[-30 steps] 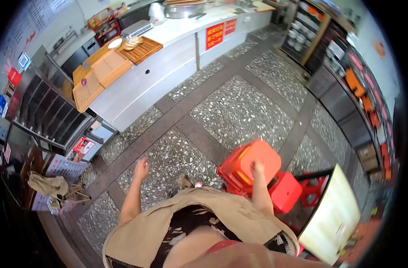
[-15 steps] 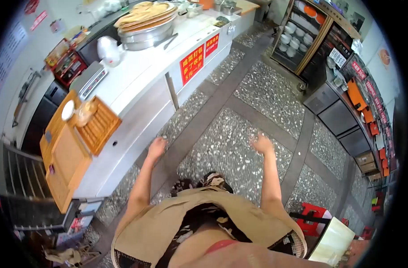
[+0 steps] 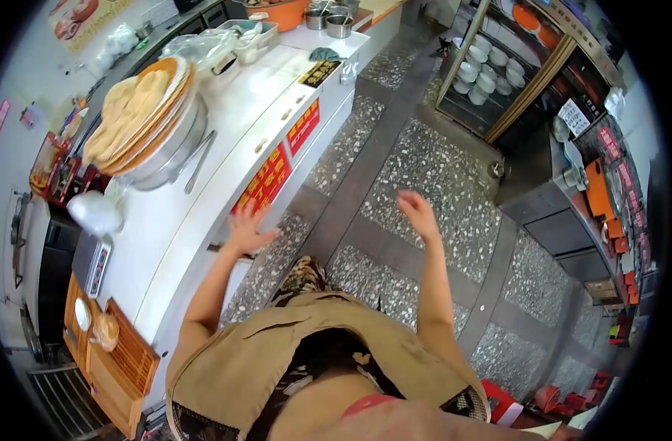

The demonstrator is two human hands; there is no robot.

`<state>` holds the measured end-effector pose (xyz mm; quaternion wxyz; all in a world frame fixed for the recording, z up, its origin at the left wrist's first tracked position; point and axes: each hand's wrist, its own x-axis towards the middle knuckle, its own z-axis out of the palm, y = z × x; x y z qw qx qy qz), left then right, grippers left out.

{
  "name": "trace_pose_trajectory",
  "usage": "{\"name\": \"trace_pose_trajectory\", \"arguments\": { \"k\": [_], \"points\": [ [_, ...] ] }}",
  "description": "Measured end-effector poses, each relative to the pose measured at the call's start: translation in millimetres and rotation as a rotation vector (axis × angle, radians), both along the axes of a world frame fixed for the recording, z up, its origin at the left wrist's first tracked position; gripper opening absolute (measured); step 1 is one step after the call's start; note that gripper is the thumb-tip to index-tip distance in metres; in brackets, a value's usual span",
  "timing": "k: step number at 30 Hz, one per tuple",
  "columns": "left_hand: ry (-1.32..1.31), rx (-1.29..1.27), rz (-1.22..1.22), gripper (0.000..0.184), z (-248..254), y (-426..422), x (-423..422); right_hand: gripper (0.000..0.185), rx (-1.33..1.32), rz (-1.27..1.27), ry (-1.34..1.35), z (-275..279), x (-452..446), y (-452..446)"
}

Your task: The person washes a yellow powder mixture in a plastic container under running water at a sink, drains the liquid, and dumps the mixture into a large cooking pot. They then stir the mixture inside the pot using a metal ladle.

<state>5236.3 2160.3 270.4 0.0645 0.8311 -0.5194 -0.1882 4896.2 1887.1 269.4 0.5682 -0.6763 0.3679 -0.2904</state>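
My left hand (image 3: 249, 229) is held out with its fingers spread and nothing in it, in front of the red sign (image 3: 266, 178) on the counter's side. My right hand (image 3: 417, 213) hangs in the air over the speckled floor (image 3: 446, 173); its fingers are bent and partly blurred, and no object shows in it. To the left, the white counter (image 3: 225, 136) carries a large metal pot (image 3: 175, 151) topped with a stack of flatbreads (image 3: 134, 106). Metal tongs (image 3: 200, 162) lie beside the pot.
A glass-door cabinet with bowls (image 3: 490, 66) stands ahead on the right. Steel cabinets (image 3: 560, 228) line the right side. Wooden trays (image 3: 119, 367) are at the counter's lower left. Metal containers (image 3: 339, 26) stand at its far end. A red stool (image 3: 501, 403) is low right.
The view has moved forward along the counter, and the pot and cabinet look nearer. The red stools beside my right hand have dropped behind. My left hand has spread its fingers.
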Motion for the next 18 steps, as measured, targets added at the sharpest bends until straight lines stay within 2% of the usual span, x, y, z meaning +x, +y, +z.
{"name": "trace_pose_trajectory", "arguments": {
  "k": [1,3,5,6,7,9,11,13,14,16,17,18],
  "points": [
    [-0.012,0.003,0.11,0.076,7,-32,22,0.022,-0.117,0.051,0.027,21,36,-41],
    [-0.009,-0.069,0.153,0.077,16,-111,73,0.021,-0.306,0.083,0.042,44,101,-132],
    [0.001,-0.152,0.193,0.081,9,-202,129,0.021,-0.293,0.072,0.007,55,144,-216],
    [0.008,-0.166,0.192,0.08,2,-253,152,0.021,-0.377,0.055,0.032,62,156,-250],
    [0.008,-0.193,0.184,0.078,-4,-314,177,0.021,-0.393,0.032,0.025,52,164,-287],
    [0.096,-0.223,0.258,0.079,-31,-438,216,0.021,-0.237,-0.104,0.04,8,154,-358],
    [0.174,-0.22,0.348,0.082,-56,-553,244,0.021,-0.082,-0.16,0.229,-36,114,-408],
    [0.153,-0.184,0.486,0.082,-77,-650,267,0.019,0.092,-0.315,0.241,-59,69,-441],
    [0.143,-0.21,0.544,0.081,-84,-692,279,0.017,0.123,-0.445,0.312,-51,52,-455],
    [0.056,-0.285,0.628,0.075,-109,-763,296,0.017,0.33,-0.871,0.063,-59,12,-490],
    [-0.057,-0.264,0.655,0.07,-126,-794,305,0.017,0.407,-0.938,-0.037,-59,-12,-514],
    [-0.117,-0.233,0.665,0.07,-139,-815,307,0.015,0.368,-1.04,-0.004,-70,-32,-546]
  ]
}}
